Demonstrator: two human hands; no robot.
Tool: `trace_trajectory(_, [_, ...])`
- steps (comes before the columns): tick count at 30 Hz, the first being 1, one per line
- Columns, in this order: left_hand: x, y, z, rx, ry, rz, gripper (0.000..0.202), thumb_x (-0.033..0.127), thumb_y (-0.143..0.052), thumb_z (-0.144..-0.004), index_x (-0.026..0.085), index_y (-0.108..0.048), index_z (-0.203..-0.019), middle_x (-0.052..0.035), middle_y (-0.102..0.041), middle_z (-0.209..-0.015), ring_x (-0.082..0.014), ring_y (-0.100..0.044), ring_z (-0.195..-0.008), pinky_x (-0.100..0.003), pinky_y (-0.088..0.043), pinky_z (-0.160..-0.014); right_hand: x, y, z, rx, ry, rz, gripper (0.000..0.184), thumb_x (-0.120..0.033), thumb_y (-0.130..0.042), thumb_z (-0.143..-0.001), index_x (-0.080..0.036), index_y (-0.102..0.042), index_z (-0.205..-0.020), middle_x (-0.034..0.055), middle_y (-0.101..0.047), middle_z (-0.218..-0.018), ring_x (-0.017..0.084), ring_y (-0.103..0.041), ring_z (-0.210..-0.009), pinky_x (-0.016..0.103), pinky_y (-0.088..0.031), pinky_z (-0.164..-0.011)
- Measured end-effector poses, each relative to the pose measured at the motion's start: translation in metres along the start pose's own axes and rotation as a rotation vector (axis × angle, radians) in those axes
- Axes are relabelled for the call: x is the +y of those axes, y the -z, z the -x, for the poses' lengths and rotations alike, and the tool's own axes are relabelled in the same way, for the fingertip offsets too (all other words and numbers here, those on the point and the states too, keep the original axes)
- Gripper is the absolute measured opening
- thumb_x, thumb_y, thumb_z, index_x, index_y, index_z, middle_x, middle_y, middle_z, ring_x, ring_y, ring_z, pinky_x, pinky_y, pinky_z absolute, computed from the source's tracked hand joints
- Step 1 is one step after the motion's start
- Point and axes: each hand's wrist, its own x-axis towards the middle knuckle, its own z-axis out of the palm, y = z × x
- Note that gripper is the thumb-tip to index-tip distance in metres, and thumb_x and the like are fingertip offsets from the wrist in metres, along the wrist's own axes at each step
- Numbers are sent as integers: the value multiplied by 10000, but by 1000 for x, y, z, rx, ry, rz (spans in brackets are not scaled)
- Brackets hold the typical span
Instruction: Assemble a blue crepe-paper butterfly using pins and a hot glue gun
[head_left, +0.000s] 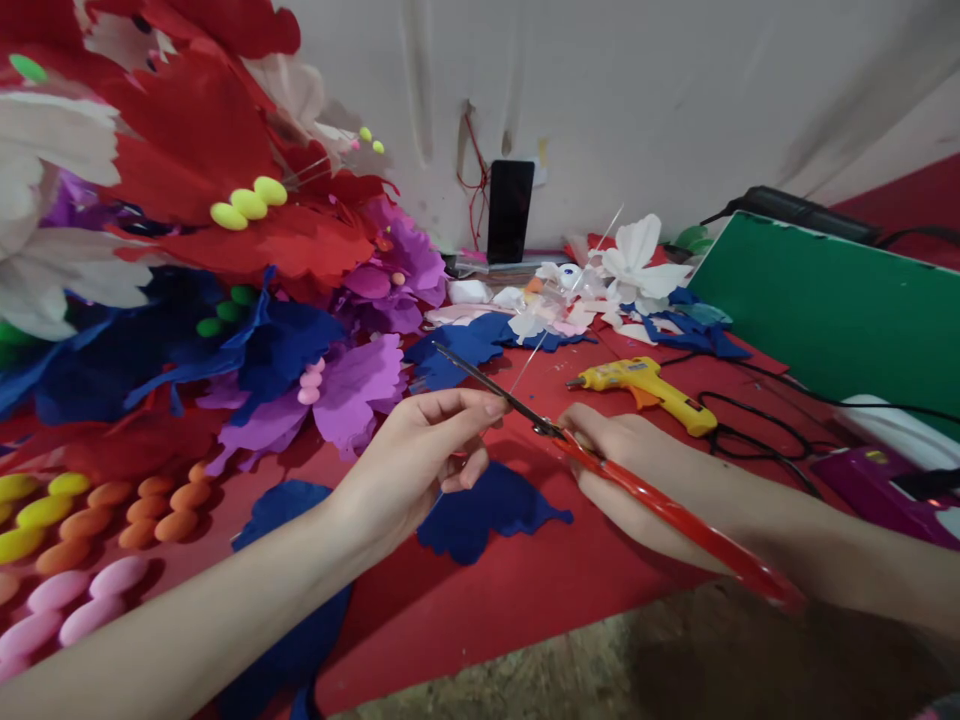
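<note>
In the head view, my right hand point(607, 450) grips a pair of scissors point(675, 515) with long red handles. Their dark blades point up and to the left, crossing just beside the fingertips of my left hand point(427, 440). That hand is closed in a pinch, its thumb against the forefinger. A thin pale wire point(529, 362) rises from about these fingertips, behind the blades; its lower end is hidden. Below both hands, a blue petal-like cutout point(484, 510) lies on the red tabletop point(420, 640). Another blue cutout point(289, 505) is partly covered by my left forearm.
A yellow glue gun point(649, 390) with a black cord lies at right, before a green board point(840, 310). Large red, blue, purple and white cloth-like flowers point(202, 150) crowd the left. Orange oval beads point(176, 525) sit nearby. A black phone point(511, 212) leans on the wall.
</note>
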Motion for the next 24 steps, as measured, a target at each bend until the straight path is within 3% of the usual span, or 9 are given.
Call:
trace_trajectory(5, [-2,-3,0,8,37,21,201,248,-606,-813,171,-547,-636,82,-412,-369,-20,-273,-301,-119,-161,-316,-6,4,-6,-93,-158,28,217,-229,-415,-852,-218,-381,-638,34,-545,-595,127,-444,-479,286,-305,-480])
trace_trajectory(11, [-6,-7,4,-17,96,58,319,237,-439,-930,175,-446,-618,88,-413,-437,-5,-250,-278,-108,-171,-307,6,4,-14,-62,-41,-40,208,-279,-468,-830,-199,-419,-644,24,-560,-640,120,-469,-533,256,-322,-516])
trace_trajectory(19, [-8,-8,8,-54,116,12,302,243,-359,-959,202,-397,-662,119,-337,-395,-15,-154,-266,-114,-155,-314,16,3,-32,-10,-48,-7,358,-457,-483,-855,-198,-393,-625,-32,-480,-529,92,-434,-472,233,-297,-468])
trace_trajectory(24, [-11,-10,10,-121,113,-119,257,313,-429,-911,204,-469,-682,82,-424,-336,-50,-273,-266,-138,-221,-333,42,19,-56,55,-97,84,362,-495,-566,-836,-194,-490,-649,-24,-531,-560,116,-512,-532,245,-385,-513])
